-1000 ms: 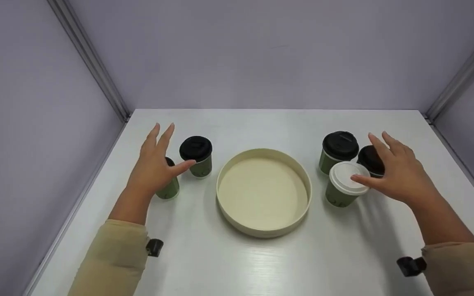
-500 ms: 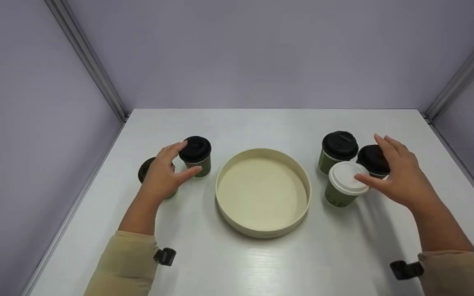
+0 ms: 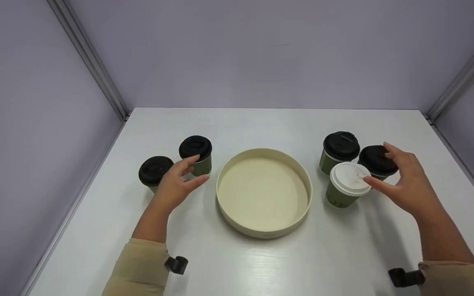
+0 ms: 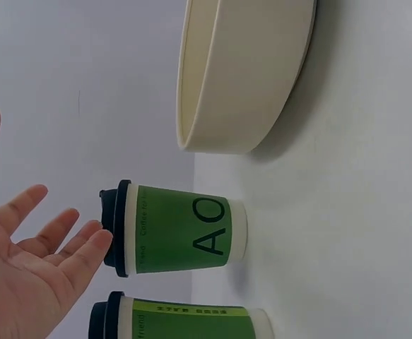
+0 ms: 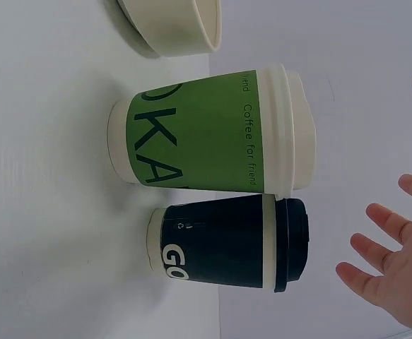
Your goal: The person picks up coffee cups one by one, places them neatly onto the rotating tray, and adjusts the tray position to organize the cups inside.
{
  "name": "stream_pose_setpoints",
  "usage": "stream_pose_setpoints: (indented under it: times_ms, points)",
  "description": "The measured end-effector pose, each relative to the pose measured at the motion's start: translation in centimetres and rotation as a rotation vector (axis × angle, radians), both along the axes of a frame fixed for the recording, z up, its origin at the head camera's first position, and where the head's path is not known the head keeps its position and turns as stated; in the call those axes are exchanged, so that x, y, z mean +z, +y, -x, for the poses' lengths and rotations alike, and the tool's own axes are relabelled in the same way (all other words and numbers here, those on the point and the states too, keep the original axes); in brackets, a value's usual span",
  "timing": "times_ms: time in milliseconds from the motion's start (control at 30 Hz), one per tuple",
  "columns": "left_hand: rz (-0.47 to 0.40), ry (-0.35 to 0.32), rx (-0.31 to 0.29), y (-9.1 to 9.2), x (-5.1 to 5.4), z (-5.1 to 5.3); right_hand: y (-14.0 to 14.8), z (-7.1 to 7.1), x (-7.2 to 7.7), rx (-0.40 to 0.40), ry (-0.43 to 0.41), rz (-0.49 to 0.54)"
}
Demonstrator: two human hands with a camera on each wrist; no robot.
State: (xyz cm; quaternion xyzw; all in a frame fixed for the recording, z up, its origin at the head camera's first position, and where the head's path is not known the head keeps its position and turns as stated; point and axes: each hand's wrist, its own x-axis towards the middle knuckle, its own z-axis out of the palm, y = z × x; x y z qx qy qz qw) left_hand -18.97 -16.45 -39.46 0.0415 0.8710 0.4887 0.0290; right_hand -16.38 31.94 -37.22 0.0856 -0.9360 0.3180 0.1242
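Observation:
My left hand (image 3: 176, 187) hovers beside a green paper coffee cup with a black lid (image 3: 196, 150), fingers and thumb spread with nothing between them. In the left wrist view the fingertips are close to that cup's (image 4: 184, 229) lid; whether they touch it I cannot tell. A second black-lidded green cup (image 3: 154, 170) is partly behind this hand. On the right, my right hand (image 3: 410, 185) is held over a white-lidded green cup (image 3: 349, 181) and a dark cup with a black lid (image 5: 220, 240), apart from both in the right wrist view. Its fingers are loosely bent and hold nothing.
A round cream tray (image 3: 263, 234) with a low wall lies in the middle of the white table (image 3: 257, 267). Another black-lidded green cup (image 3: 340, 150) stands behind the white-lidded one. Grey-purple panels enclose the table at the back and sides.
My left hand has moved right and nearer, its fingers bending closer to the thumb, uncovering the left cup's lid. My right hand has shifted slightly right and nearer. The cups have stayed put.

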Motion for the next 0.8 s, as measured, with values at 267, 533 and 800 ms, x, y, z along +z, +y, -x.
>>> stream_pose_setpoints:
  times_ms: [267,533,800]
  points:
    - [-0.037,-0.110,-0.026,1.1,-2.1,0.1,0.2,-0.5,-0.8,-0.010,-0.051,0.046]
    - [-0.087,-0.245,0.031,1.8,-3.6,0.1,0.4,-0.8,-1.6,-0.004,-0.080,0.062]
    - [-0.136,-0.331,0.099,2.3,-5.1,0.5,0.5,-1.2,-2.6,0.003,-0.078,0.101]
